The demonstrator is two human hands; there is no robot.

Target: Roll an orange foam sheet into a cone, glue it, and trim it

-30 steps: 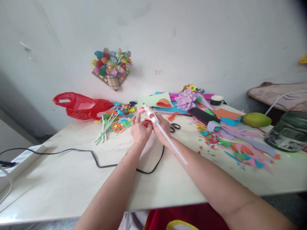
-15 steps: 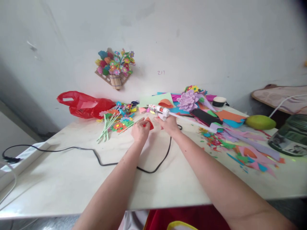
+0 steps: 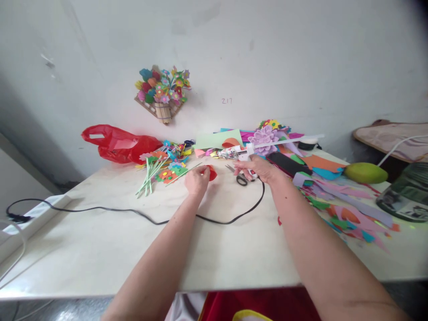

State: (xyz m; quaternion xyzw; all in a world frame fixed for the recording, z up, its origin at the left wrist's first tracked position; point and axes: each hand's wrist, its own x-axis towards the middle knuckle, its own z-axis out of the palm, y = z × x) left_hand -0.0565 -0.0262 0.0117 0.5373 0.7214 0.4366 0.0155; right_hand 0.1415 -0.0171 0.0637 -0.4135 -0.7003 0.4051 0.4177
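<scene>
Near the middle of the table, my left hand (image 3: 196, 180) pinches a small red foam piece (image 3: 211, 173) and what looks like a thin pale green stem (image 3: 181, 174). To its right, my right hand (image 3: 256, 168) is wrapped round the handle of a white glue gun (image 3: 245, 154), whose nozzle points left. A long clear glue stick (image 3: 287, 141) juts out of its rear. Black-handled scissors (image 3: 241, 179) lie on the table just below my right hand.
Green stems (image 3: 149, 180) and foam flowers (image 3: 167, 175) lie left, before a red bag (image 3: 117, 145). A black cord (image 3: 133, 211) crosses the table (image 3: 110, 254). Foam scraps (image 3: 351, 218), a yellow-green fruit (image 3: 366, 172) and a jar (image 3: 404, 196) stand right. A flower basket (image 3: 163, 112) hangs on the wall.
My right hand has moved right with the glue gun, away from the red piece, and the scissors have come into view. The cord has shifted. My left hand has stayed nearly in place.
</scene>
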